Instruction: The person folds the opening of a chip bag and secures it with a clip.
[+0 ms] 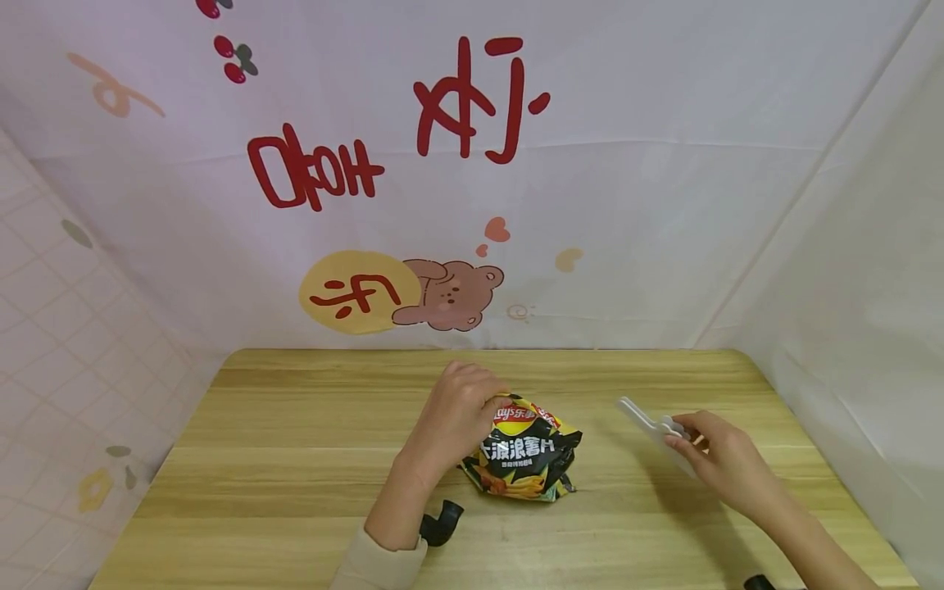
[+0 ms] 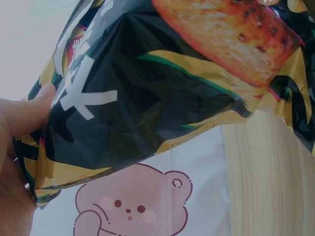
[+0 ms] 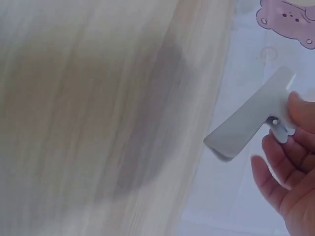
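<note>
A black and yellow bag of potato chips (image 1: 519,459) stands crumpled near the middle of the table. My left hand (image 1: 460,410) grips its upper left edge, and in the left wrist view the thumb presses on the foil while the other fingers are partly hidden behind the bag (image 2: 128,98). Off to the right, my right hand (image 1: 726,459) holds a white bag clip (image 1: 649,422) above the table, apart from the bag. The right wrist view shows the thumb and fingers pinching the handle of the clip (image 3: 251,118).
The wooden table (image 1: 295,459) is bordered by a printed white cloth (image 1: 627,205) at the back and sides. Black strap-like pieces (image 1: 441,524) sit by the left wrist and at the bottom right edge.
</note>
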The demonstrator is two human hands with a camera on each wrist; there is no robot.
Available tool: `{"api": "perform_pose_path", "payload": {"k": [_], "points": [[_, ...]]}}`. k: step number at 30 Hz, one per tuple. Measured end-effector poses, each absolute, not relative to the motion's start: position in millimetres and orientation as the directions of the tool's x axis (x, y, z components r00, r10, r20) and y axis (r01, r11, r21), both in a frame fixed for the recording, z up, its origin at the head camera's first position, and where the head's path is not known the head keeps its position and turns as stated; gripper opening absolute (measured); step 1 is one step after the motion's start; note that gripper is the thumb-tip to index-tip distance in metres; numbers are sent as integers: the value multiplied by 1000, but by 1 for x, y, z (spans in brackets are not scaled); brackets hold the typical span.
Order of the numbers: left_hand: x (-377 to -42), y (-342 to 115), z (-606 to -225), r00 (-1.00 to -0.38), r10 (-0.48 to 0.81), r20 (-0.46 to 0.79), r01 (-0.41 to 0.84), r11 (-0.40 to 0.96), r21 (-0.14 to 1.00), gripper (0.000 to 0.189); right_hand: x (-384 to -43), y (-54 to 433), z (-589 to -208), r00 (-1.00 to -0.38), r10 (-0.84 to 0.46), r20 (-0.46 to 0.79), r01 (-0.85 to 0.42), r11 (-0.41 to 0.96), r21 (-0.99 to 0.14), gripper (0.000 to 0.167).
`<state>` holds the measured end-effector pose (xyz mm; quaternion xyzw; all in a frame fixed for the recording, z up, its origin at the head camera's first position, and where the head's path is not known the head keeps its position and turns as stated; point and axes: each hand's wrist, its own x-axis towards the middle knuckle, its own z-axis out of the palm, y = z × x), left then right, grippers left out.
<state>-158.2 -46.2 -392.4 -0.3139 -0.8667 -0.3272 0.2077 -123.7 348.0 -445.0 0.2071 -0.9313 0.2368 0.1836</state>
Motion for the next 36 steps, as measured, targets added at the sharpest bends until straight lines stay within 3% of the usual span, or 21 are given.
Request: {"api": "perform_pose_path", "payload": {"k": [8,20,36], "points": [[-158,-46,-392,-717,407,566,679,591,436,9,-115,334,-436,-839,-325,436,-511,746,-427,30],[-159,-46,-392,-711,411,570,684,593,425,8,-113,318,-428,-742,-437,508,-662,595,-455,47],[-158,-47,-391,-721,408,559,674,601,431,8,-115,300,-424,-714,-499,491,-699,539,-470,54]]}}
